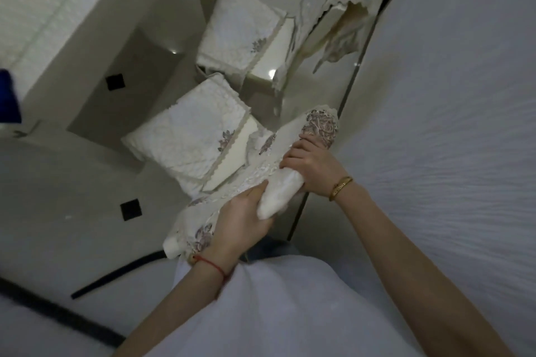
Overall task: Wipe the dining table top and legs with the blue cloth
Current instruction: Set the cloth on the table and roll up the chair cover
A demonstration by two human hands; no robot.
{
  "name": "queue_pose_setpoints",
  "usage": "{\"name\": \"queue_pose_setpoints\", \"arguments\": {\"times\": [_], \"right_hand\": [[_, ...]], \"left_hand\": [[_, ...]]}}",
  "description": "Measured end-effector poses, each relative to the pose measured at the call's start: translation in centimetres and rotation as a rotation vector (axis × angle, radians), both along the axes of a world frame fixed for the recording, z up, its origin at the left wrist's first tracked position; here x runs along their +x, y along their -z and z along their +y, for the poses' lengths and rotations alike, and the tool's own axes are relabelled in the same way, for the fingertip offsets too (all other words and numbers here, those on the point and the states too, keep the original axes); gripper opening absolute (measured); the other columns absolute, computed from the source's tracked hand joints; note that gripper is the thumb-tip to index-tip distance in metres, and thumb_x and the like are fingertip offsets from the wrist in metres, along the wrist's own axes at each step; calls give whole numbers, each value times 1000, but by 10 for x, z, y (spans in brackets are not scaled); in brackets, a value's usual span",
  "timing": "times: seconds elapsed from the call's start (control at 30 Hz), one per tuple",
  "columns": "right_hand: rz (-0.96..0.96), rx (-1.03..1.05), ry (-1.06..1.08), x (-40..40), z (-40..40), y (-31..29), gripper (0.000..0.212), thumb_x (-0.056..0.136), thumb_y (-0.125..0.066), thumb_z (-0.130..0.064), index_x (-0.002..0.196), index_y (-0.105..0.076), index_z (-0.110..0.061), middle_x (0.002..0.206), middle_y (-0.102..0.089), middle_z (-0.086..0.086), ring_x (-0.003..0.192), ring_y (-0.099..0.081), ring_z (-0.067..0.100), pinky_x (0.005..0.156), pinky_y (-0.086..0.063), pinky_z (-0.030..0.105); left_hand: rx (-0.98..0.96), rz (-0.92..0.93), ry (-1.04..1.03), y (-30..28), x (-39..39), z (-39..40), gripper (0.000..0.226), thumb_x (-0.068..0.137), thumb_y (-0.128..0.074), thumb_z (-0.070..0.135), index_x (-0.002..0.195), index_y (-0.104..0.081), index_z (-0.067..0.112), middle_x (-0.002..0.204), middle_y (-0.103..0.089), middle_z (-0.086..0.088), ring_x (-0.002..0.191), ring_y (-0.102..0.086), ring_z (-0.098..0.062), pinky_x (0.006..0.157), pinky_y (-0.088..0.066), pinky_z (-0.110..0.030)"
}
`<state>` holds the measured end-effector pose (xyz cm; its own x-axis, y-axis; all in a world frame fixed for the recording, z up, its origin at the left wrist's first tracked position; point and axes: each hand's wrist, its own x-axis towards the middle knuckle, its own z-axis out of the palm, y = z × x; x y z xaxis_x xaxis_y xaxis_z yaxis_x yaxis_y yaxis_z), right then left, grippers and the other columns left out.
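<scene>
Both hands grip the covered top rail of a dining chair: left hand (243, 217) curled round the near end of the embroidered chair cover (290, 165), right hand (311, 166) clamped farther along, probably to shift the chair clear of the dining table (452, 95). Blue cloth (8, 95) appears only at the far left edge, unheld; wiping seems not yet begun.

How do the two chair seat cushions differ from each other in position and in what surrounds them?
The near cushion lies closer to the person, beside the chair back cover that the left hand and right hand grip; the far cushion lies further up the picture. The near cushion looks larger, being closer. Both are white, textured, lace-edged, with a floral motif at one corner.
</scene>
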<state>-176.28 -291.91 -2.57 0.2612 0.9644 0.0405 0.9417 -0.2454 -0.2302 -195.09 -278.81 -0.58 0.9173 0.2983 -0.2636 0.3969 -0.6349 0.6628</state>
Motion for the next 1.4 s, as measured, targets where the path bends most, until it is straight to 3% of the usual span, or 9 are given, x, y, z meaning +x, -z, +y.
{"name": "queue_pose_setpoints", "arguments": {"times": [0.2,0.43,0.7,1.0,1.17,1.27,1.4], "right_hand": [[27,43,-32,38,34,-1,44,52,-89,-42,89,-74,-22,89,-70,-4,90,-62,26,108,-24,39],[59,28,-123,80,93,-1,49,56,-83,-55,88,-73,-19,89,-68,-3,88,-57,25,98,-28,33],[65,75,-234,128,182,6,47,52,-88,-47,85,-74,-18,87,-70,-2,84,-60,26,96,-25,28],[80,51,-320,187,298,-3,46,49,-87,-44,84,-74,-17,87,-71,-1,83,-62,26,89,-28,30],[98,30,-348,201,354,-2,39,56,-73,-45,84,-74,-18,86,-71,1,84,-62,31,89,-29,34],[102,-20,-383,206,389,-3,48,54,-81,-52,89,-74,-19,90,-72,0,90,-60,29,90,-38,41],[97,-32,-465,217,434,-4,51,54,-83,-53,93,-74,-21,93,-72,-1,91,-62,28,88,-41,42]], "left_hand": [[4,-82,-87,-10,30,23,59,69,-49,49,126,-58,35,102,-74,3,89,-69,-21,69,-57,-34],[34,-81,-165,-8,58,71,58,74,-70,37,130,-59,33,111,-73,2,99,-68,-17,78,-55,-28],[53,-118,-285,8,93,136,58,75,-68,32,132,-57,31,112,-73,1,98,-70,-17,77,-58,-34],[83,-177,-399,8,147,227,60,71,-58,40,127,-62,23,100,-76,-2,83,-72,-17,68,-59,-34],[108,-174,-437,8,158,273,60,74,-53,52,129,-61,29,111,-73,5,94,-70,-12,73,-58,-32],[150,-145,-502,7,161,300,62,74,-49,58,129,-61,31,114,-72,7,97,-70,-12,76,-55,-25],[217,-114,-586,0,168,332,50,77,-66,48,125,-64,33,107,-75,6,92,-70,-13,69,-44,-19]]}}
